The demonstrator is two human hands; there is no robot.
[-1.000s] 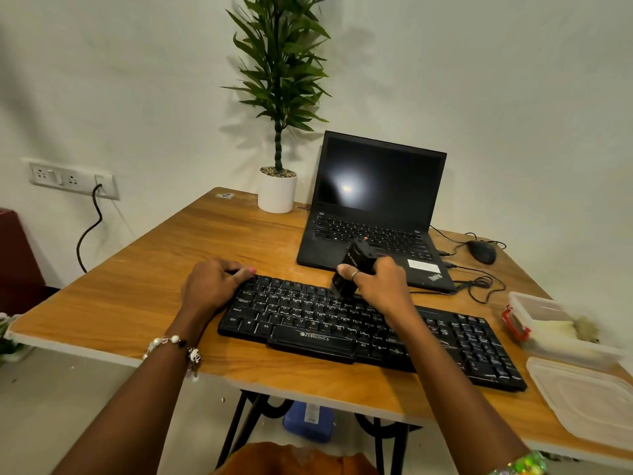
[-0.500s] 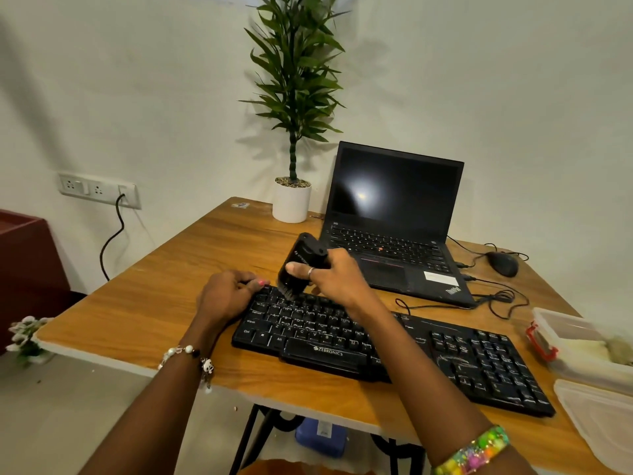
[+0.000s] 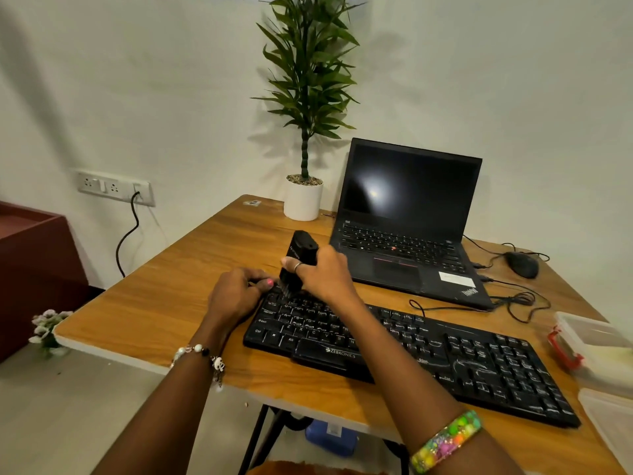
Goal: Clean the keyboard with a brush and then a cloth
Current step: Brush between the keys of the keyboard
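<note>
A long black plastic keyboard (image 3: 411,347) with white lettering lies at a slant across the near part of the wooden bench (image 3: 171,296). The person's right hand (image 3: 325,274) grips a chunky black brush (image 3: 297,264), its fingers (image 3: 297,265) curled round the body, one wearing a ring. The brush stands tilted, bristles down and touching the keys at the keyboard's far left corner. The left hand (image 3: 233,296) rests at that same left end of the keyboard, fingers curled against its edge and a pink-nailed thumb just beside the bristles; how firmly it grips cannot be told. A beaded bracelet (image 3: 202,354) circles the left wrist and a bright multicoloured bangle (image 3: 445,440) the right forearm. Behind the keyboard sits an open black laptop (image 3: 407,221) with a dark screen, a white pot holding a green plant (image 3: 305,197) to its left and a black wired mouse (image 3: 522,264) to its right. Clear plastic containers (image 3: 596,344) stand at the bench's right edge
</note>
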